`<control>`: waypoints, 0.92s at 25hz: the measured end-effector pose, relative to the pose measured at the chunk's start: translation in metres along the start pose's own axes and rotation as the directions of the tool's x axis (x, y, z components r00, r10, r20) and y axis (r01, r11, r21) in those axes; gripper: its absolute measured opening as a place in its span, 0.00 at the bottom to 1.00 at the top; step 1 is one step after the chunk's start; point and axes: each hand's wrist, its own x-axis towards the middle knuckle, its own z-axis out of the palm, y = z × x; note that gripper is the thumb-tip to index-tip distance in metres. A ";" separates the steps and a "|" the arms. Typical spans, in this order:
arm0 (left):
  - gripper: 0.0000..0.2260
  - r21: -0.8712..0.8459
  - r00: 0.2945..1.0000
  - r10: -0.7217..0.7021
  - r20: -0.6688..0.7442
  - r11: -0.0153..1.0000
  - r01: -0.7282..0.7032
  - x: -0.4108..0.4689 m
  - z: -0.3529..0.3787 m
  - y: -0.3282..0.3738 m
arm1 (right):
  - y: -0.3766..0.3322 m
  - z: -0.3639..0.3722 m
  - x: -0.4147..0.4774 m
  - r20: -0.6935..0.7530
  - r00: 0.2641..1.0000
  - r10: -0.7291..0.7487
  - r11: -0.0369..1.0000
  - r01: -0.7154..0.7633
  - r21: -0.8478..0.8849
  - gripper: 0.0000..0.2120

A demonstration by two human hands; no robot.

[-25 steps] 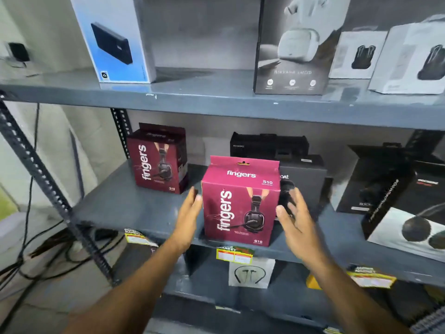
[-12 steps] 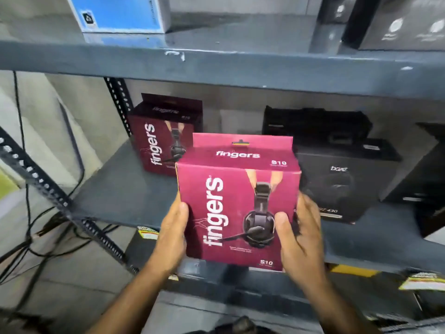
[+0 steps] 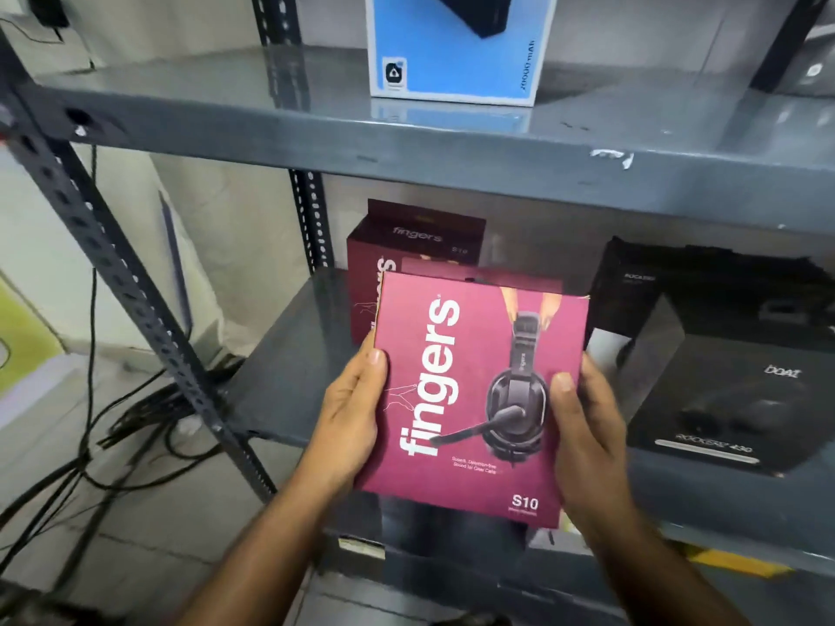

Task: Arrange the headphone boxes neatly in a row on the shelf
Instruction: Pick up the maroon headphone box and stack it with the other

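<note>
A magenta "fingers S10" headphone box is held off the grey middle shelf, its front face tilted up toward me. My left hand grips its left edge and my right hand grips its right edge. Behind it, a second, darker "fingers" box stands upright at the back left of the shelf, partly hidden by the held box. To the right, a black "boAt" headphone box rests on the shelf, with another black box behind it.
The upper shelf hangs close above and carries a blue power-bank box. A perforated metal brace slants down at the left. Cables lie on the floor at the lower left. A lower shelf edge bears yellow labels.
Both hands closed on the magenta box, lifted it off the shelf and carried it left, toward the darker "fingers" box, tilting its face upward. The view has swung left and closer.
</note>
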 end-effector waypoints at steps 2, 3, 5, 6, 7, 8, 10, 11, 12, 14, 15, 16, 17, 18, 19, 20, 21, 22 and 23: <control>0.20 -0.001 0.999 0.029 0.015 1.000 -0.029 0.008 -0.014 -0.001 | 0.004 0.014 0.004 -0.005 0.999 -0.036 0.999 0.035 -0.023 0.28; 0.20 0.002 0.998 0.053 0.019 0.999 -0.053 0.012 -0.020 -0.002 | 0.008 0.020 0.007 0.026 0.998 -0.051 0.998 0.052 -0.039 0.27; 0.27 0.029 0.996 0.091 0.009 0.995 -0.092 0.020 -0.030 -0.007 | 0.018 0.034 0.012 0.114 0.993 -0.037 0.999 0.038 -0.009 0.26; 0.31 0.051 0.995 0.100 -0.007 0.994 -0.100 0.024 -0.035 -0.010 | 0.026 0.041 0.015 0.151 0.988 -0.028 1.000 0.027 0.008 0.26; 0.35 0.081 0.994 0.110 -0.023 0.991 -0.108 0.030 -0.040 -0.014 | 0.033 0.050 0.018 0.171 0.985 -0.019 1.000 0.019 -0.001 0.26; 0.39 0.119 0.992 0.125 -0.035 0.986 -0.120 0.036 -0.043 -0.017 | 0.041 0.058 0.023 0.176 0.984 -0.009 1.000 0.013 -0.023 0.26; 0.43 0.203 0.987 0.156 -0.044 0.969 -0.144 0.053 -0.050 -0.022 | 0.054 0.073 0.035 0.161 0.986 0.032 0.998 -0.024 -0.051 0.27; 0.43 0.230 0.987 0.155 -0.045 0.963 -0.141 0.062 -0.053 -0.025 | 0.059 0.078 0.041 0.153 0.987 0.055 0.997 -0.046 -0.062 0.27; 0.43 0.241 0.988 0.143 -0.050 0.962 -0.127 0.069 -0.055 -0.028 | 0.063 0.082 0.047 0.149 0.986 0.068 0.995 -0.057 -0.080 0.28; 0.41 0.246 0.992 0.102 -0.074 0.966 -0.081 0.080 -0.058 -0.034 | 0.068 0.088 0.052 0.152 0.985 0.087 0.990 -0.069 -0.123 0.31; 0.40 0.243 0.992 0.087 -0.086 0.968 -0.064 0.082 -0.059 -0.037 | 0.070 0.090 0.053 0.157 0.983 0.099 0.987 -0.077 -0.142 0.32; 0.40 0.239 0.992 0.085 -0.093 0.969 -0.060 0.084 -0.060 -0.041 | 0.072 0.091 0.053 0.161 0.981 0.108 0.983 -0.082 -0.164 0.33; 0.39 0.236 0.991 0.090 -0.096 0.970 -0.065 0.085 -0.061 -0.044 | 0.074 0.092 0.052 0.166 0.979 0.114 0.980 -0.084 -0.180 0.33; 0.39 0.232 0.991 0.094 -0.095 0.970 -0.070 0.085 -0.062 -0.046 | 0.074 0.092 0.051 0.166 0.979 0.122 0.977 -0.089 -0.193 0.34; 0.38 0.229 0.991 0.095 -0.093 0.971 -0.072 0.085 -0.063 -0.048 | 0.073 0.093 0.051 0.162 0.978 0.127 0.975 -0.093 -0.204 0.34; 0.37 0.227 0.992 0.094 -0.087 0.971 -0.072 0.085 -0.064 -0.050 | 0.071 0.093 0.050 0.160 0.979 0.127 0.972 -0.091 -0.215 0.35; 0.36 0.226 0.992 0.095 -0.080 0.971 -0.074 0.085 -0.065 -0.050 | 0.069 0.093 0.050 0.165 0.979 0.124 0.972 -0.086 -0.221 0.37; 0.35 0.224 0.993 0.095 -0.076 0.972 -0.076 0.084 -0.065 -0.050 | 0.069 0.092 0.049 0.174 0.977 0.125 0.971 -0.084 -0.224 0.40; 0.36 0.217 0.992 0.096 -0.077 0.973 -0.077 0.083 -0.065 -0.049 | 0.068 0.090 0.049 0.187 0.973 0.133 0.971 -0.090 -0.220 0.44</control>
